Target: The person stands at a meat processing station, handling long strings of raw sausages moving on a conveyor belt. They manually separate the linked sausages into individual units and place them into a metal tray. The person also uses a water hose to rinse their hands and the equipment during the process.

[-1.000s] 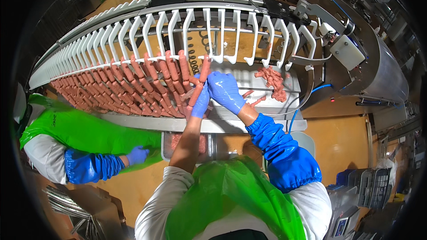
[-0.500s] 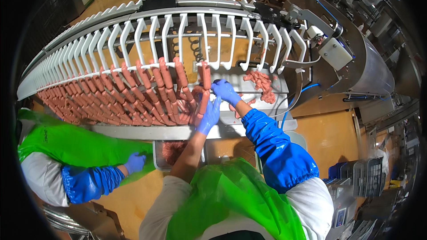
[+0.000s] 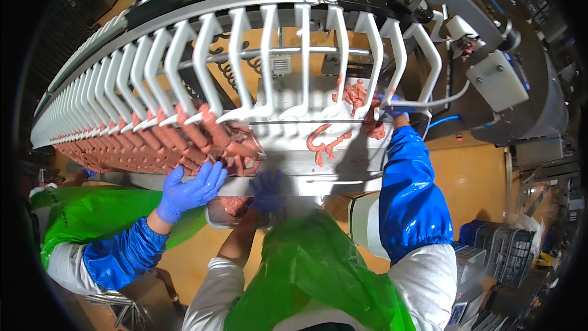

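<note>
My left hand (image 3: 266,191), in a blue-violet glove, is drawn back at the near edge of the metal table (image 3: 288,165). Its fingers are spread and hold nothing. My right hand (image 3: 395,105), gloved alike, reaches to the far right, beside a heap of raw sausage meat (image 3: 354,95). A white hook and a curved rod partly cover it, so its fingers do not show. Curled scraps of sausage (image 3: 320,138) lie on the table between my hands. Linked raw sausages (image 3: 153,141) hang in rows from white hooks (image 3: 205,43) to the left; the hooks before me are bare.
A co-worker's gloved hand (image 3: 195,190) is at the sausages on my left. Below the table edge stands a tub (image 3: 214,216) with meat in it. The white block (image 3: 497,81) and steel machine are at right, near stacked crates (image 3: 505,251).
My hands have let go of the hanging sausage string and parted: the right went far right, the left drew back and opened. The co-worker's hand reached the sausages. The view has shifted closer.
</note>
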`<state>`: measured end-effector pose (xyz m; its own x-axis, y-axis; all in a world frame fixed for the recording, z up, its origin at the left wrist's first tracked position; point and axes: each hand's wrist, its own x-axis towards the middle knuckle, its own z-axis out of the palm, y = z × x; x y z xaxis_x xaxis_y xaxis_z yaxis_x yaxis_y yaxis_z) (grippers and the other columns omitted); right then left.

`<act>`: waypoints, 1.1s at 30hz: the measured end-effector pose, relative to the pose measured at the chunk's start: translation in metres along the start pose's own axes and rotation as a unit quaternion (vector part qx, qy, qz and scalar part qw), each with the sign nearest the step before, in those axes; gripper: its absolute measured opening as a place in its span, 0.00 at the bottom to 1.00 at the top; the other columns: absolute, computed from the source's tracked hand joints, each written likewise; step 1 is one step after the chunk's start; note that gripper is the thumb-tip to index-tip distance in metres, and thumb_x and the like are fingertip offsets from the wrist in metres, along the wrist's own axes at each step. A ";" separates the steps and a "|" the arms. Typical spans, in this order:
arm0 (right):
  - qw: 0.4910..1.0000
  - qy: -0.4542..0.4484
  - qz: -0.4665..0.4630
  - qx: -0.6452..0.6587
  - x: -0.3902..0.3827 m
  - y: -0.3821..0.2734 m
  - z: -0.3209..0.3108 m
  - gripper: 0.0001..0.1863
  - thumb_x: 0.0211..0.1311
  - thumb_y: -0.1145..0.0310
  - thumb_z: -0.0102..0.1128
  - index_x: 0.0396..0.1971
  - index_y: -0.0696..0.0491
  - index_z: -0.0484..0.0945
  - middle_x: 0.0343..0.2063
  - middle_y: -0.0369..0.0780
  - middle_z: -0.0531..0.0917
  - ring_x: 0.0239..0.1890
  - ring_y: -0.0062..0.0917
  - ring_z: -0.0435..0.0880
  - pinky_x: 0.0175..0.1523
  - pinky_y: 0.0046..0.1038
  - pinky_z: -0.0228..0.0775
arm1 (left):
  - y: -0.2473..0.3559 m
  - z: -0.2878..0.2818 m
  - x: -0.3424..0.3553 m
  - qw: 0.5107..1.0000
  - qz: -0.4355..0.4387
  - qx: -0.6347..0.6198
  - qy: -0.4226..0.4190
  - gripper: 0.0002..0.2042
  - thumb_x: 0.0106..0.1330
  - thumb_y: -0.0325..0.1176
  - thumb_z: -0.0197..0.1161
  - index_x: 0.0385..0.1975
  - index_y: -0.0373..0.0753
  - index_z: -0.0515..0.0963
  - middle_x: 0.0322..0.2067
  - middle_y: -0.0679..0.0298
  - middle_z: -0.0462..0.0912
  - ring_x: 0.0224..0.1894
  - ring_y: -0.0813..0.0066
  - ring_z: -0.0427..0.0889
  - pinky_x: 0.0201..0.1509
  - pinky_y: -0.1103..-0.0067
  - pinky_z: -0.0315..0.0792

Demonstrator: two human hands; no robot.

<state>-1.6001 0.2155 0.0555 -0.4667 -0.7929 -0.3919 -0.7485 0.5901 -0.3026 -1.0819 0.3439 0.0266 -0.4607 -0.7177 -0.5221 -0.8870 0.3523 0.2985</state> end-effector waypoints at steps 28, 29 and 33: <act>0.872 0.227 -0.421 0.102 -0.140 -0.030 -0.072 0.13 0.46 0.62 0.61 0.28 0.56 0.79 0.26 0.46 0.81 0.32 0.41 0.81 0.40 0.37 0.74 | -0.010 0.023 0.078 0.992 -0.029 -0.082 -0.087 0.41 0.56 0.59 0.60 0.67 0.48 0.55 0.68 0.48 0.51 0.69 0.43 0.48 0.66 0.46 0.44; 0.920 0.173 -0.294 0.192 -0.168 -0.012 -0.098 0.11 0.50 0.65 0.59 0.28 0.58 0.78 0.24 0.44 0.79 0.29 0.34 0.79 0.37 0.32 0.70 | -0.006 0.025 0.089 0.993 0.004 -0.103 -0.054 0.41 0.56 0.58 0.60 0.66 0.45 0.55 0.67 0.47 0.53 0.69 0.45 0.50 0.67 0.50 0.47; 0.879 0.126 -0.071 0.455 -0.237 0.158 -0.077 0.10 0.57 0.71 0.48 0.22 0.56 0.78 0.23 0.34 0.78 0.26 0.18 0.76 0.32 0.21 0.65 | 0.061 -0.015 0.126 0.969 0.123 -0.201 0.067 0.35 0.61 0.52 0.57 0.62 0.33 0.61 0.59 0.43 0.65 0.62 0.50 0.64 0.64 0.67 0.60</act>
<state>-1.6445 0.4849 0.1671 -0.5740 -0.8094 -0.1243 -0.1746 0.2693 -0.9471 -1.1938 0.2659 -0.0092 -0.6251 -0.7229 -0.2943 -0.6541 0.2794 0.7029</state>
